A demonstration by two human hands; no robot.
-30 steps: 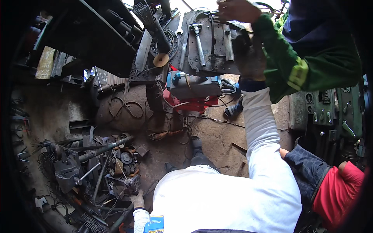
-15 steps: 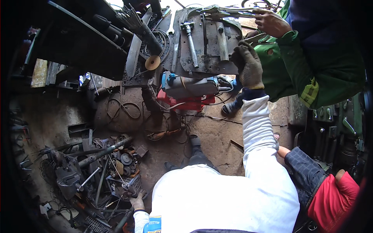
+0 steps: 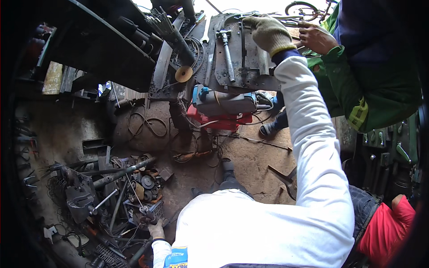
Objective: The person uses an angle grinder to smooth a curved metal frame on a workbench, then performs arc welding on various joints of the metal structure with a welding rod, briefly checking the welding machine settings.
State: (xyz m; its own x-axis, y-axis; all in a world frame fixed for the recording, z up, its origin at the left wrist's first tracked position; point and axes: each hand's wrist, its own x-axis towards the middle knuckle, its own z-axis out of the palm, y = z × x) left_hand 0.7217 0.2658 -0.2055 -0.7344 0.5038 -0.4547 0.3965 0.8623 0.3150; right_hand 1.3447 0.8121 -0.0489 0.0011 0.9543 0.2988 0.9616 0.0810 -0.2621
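Note:
My gloved right hand (image 3: pixel 270 33) reaches over the far side of the metal bench (image 3: pixel 230 56). Its fingers curl at the near end of a long silvery metal piece (image 3: pixel 286 18); their tips are partly hidden, and what they grip does not show. Beside it a co-worker's bare hand (image 3: pixel 316 38) holds that piece's right part. Low on the left, my gloved left hand (image 3: pixel 156 229) is closed around a dark handle (image 3: pixel 149 217), apparently a welding electrode holder, with a thin rod (image 3: pixel 133 190) sticking up from it. A hammer (image 3: pixel 226 56) lies on the bench.
A tube of welding rods (image 3: pixel 178 44) and an open-ended wrench (image 3: pixel 206 30) are at the bench's left. Beneath stands a grey and red machine (image 3: pixel 223 103) with cables. Scrap metal and a vise (image 3: pixel 80 196) crowd the left. Another person in red (image 3: pixel 389 232) is at lower right.
My right hand has moved up and left, from the bench's near right corner to its far side. My left hand stays low with the handle. The view has shifted slightly.

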